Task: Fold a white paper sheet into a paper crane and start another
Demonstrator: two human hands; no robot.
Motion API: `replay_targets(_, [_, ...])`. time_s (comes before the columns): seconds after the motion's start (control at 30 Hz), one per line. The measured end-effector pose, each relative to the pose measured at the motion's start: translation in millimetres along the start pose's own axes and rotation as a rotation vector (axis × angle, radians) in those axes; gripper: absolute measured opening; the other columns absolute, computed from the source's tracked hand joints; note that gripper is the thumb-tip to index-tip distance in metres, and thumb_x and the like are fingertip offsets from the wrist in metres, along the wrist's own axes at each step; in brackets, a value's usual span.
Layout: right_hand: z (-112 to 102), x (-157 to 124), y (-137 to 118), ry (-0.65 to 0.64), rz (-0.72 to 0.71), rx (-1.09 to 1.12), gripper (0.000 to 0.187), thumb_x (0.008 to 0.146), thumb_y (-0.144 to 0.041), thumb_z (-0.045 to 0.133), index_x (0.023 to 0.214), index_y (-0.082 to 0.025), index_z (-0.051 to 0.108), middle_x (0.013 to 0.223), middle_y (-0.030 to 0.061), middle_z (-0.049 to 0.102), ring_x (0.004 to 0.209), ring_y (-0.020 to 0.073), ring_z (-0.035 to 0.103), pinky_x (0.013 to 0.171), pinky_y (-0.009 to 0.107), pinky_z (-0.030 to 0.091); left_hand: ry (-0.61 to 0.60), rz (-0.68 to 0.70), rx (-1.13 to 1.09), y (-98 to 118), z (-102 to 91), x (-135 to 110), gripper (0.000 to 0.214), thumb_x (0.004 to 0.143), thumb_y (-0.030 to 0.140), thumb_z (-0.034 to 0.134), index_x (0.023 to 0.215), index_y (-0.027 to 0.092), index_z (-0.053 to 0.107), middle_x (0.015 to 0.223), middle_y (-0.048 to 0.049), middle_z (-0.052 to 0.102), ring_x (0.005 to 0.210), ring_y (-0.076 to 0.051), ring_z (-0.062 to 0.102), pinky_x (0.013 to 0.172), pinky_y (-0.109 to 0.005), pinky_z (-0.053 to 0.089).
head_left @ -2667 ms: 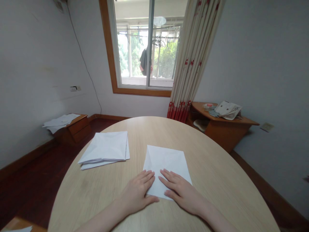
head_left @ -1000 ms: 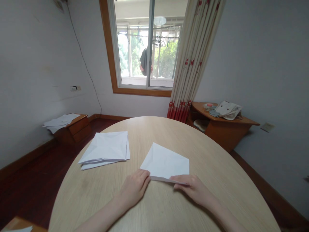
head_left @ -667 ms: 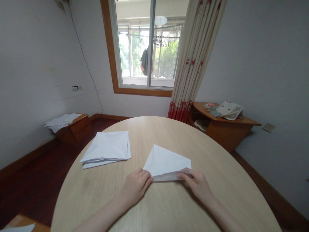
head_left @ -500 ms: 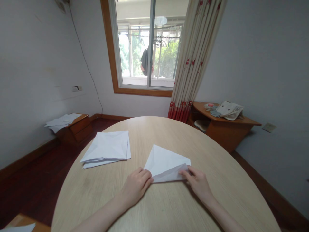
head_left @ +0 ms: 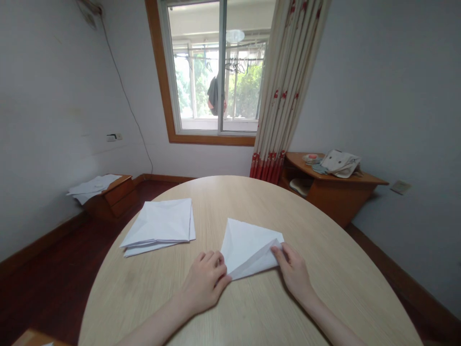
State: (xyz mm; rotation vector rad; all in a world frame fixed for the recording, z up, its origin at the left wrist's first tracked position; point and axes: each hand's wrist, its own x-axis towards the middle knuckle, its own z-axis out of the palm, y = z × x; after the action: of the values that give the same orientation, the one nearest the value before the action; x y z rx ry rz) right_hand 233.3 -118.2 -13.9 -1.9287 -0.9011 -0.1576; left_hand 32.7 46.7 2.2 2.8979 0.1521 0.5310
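While the left hand (head_left: 203, 283) rests open against its near corner, the folded paper (head_left: 248, 247) lies between the hands (its long crease (head_left: 255, 262) slants up toward the right hand (head_left: 293, 271)), whose fingertips (head_left: 277, 251) touch it, pinching or not unclear.

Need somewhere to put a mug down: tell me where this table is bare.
The most room is beyond the folded sheet, toward the far rim of the table. Narrower strips lie between the sheet and the paper stack, and right of the right hand. It's crowded at the sheet, with the left hand at its corner.
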Motion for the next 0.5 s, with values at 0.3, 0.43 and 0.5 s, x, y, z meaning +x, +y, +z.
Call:
replay_targets(0.3, [3.9, -2.4, 8.6, 0.146, -0.115, -0.045, 0.038, 0.089, -0.053, 0.044, 0.103, -0.018, 0.053, 0.098, 0.0113, 0.061, 0.089, 0.0260, 0.056, 0.078, 0.041, 0.046, -0.090, 0.033, 0.107, 4.9, 9.1, 0.7, 0.021, 0.096, 0.024, 0.044, 0.079, 0.018, 0.054, 0.084, -0.0023, 0.059, 0.079, -0.020, 0.052, 0.070, -0.033, 0.032])
replay_targets(0.43, [6.3, -9.7, -2.5, 0.313, -0.455, -0.237, 0.039, 0.093, -0.031, 0.046, 0.128, -0.017, 0.041, 0.116, 0.0160, 0.053, 0.107, 0.0283, 0.049, 0.086, 0.045, 0.042, -0.098, 0.020, 0.114, 5.0, 10.9, 0.1, 0.022, 0.097, 0.024, 0.042, 0.079, 0.018, 0.054, 0.084, -0.0022, 0.060, 0.079, -0.020, 0.052, 0.071, -0.034, 0.033])
replay_targets(0.5, [7.0, -14.3, -9.8, 0.298, -0.603, -0.320, 0.043, 0.092, -0.019, 0.046, 0.134, -0.018, 0.037, 0.116, 0.0142, 0.054, 0.109, 0.0264, 0.048, 0.089, 0.042, 0.039, -0.103, 0.017, 0.121, 5.3, 11.0, 0.1, 0.023, 0.097, 0.024, 0.041, 0.079, 0.018, 0.054, 0.084, -0.0025, 0.060, 0.079, -0.020, 0.053, 0.071, -0.034, 0.033])
